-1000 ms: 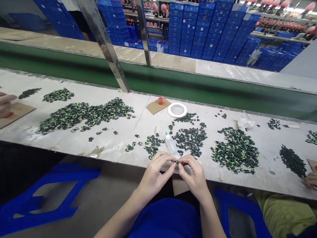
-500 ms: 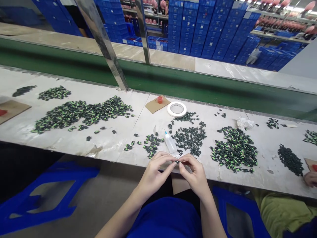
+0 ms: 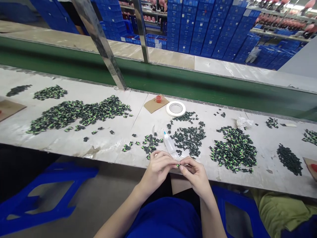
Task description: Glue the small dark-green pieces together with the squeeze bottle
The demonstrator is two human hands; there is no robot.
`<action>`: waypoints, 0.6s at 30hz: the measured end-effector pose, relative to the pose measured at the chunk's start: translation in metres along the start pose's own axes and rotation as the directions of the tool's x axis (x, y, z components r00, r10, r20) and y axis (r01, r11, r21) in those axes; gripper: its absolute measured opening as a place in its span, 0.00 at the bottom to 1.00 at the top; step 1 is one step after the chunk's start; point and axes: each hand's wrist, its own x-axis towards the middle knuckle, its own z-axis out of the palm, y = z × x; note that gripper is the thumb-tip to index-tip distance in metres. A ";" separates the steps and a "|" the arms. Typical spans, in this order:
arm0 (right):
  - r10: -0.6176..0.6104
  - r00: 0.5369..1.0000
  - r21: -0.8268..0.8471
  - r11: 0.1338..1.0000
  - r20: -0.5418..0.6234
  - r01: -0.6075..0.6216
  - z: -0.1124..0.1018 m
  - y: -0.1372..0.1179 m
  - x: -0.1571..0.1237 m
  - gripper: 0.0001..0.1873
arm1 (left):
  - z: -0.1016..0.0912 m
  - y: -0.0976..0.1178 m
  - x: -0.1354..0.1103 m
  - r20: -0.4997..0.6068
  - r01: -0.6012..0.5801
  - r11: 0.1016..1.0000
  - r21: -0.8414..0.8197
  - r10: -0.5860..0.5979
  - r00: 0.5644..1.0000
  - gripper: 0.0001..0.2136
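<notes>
Close to the table's front edge, my left hand (image 3: 158,168) and my right hand (image 3: 195,173) meet fingertip to fingertip. Between them they pinch a small black-and-green piece (image 3: 178,165), mostly covered by the fingers. Just beyond my left hand lies a clear squeeze bottle (image 3: 169,143) with a blue tip. Slim black pieces (image 3: 189,138) are spread behind my hands. To the left of the bottle is a small group of black-and-green pieces (image 3: 150,142). A larger heap of black-and-green pieces (image 3: 234,150) sits to the right.
A roll of white tape (image 3: 175,109) lies beside a red-filled cup (image 3: 158,99) on cardboard. A long heap of pieces (image 3: 76,112) covers the left of the table. Metal posts (image 3: 101,46) rise behind it. Blue stools (image 3: 47,195) stand below, and a person's green garment (image 3: 284,211) shows at right.
Both hands stay together on the small piece. The left fingers have curled over more, and green now shows on the piece. The whole view has shifted slightly.
</notes>
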 end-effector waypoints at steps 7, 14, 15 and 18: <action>-0.102 0.894 -0.319 0.946 -0.436 -0.048 -0.050 0.007 -0.009 0.17 | -0.011 -0.015 0.002 -0.173 0.188 0.978 0.087 -0.171 0.970 0.10; -0.429 0.739 -0.751 0.642 -0.520 -0.156 -0.029 0.010 0.011 0.31 | -0.023 -0.047 0.026 -0.283 0.359 0.801 0.479 -0.246 0.927 0.06; -0.442 0.790 -0.782 0.619 -0.426 -0.076 -0.016 0.012 0.017 0.30 | -0.022 -0.049 0.030 -0.243 0.340 0.792 0.507 -0.246 0.938 0.06; -0.473 0.848 -0.824 0.561 -0.240 0.080 0.022 0.023 0.035 0.30 | -0.017 -0.050 0.040 -0.151 0.298 0.777 0.554 -0.258 0.954 0.06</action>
